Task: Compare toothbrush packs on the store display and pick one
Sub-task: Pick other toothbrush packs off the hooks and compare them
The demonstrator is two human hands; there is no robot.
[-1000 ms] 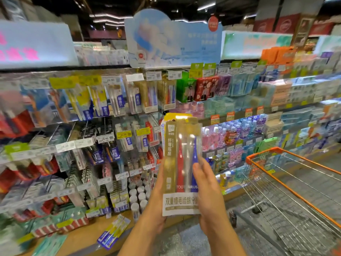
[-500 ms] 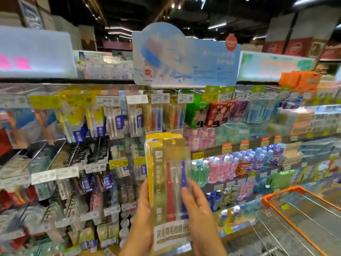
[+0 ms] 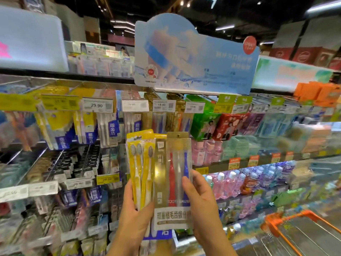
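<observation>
Two toothbrush packs are held up in front of the store display. My left hand (image 3: pixel 133 213) grips a yellow pack (image 3: pixel 137 163) with several yellow-handled brushes. My right hand (image 3: pixel 201 206) grips a gold pack (image 3: pixel 173 182) holding red, clear and blue brushes. The gold pack overlaps the right side of the yellow one, and both stand upright. Behind them hang rows of other toothbrush packs (image 3: pixel 108 126) on pegs with price tags (image 3: pixel 96 105).
Shelves of pink and blue mouthwash bottles (image 3: pixel 239 182) run to the right. Green and red boxes (image 3: pixel 214 126) hang upper centre. A blue brand sign (image 3: pixel 193 56) tops the display. An orange-rimmed wire shopping cart (image 3: pixel 295 231) stands at lower right.
The yellow pack has slid out to the left from behind the gold one, so both fronts show side by side. The view has tilted upward and turned left.
</observation>
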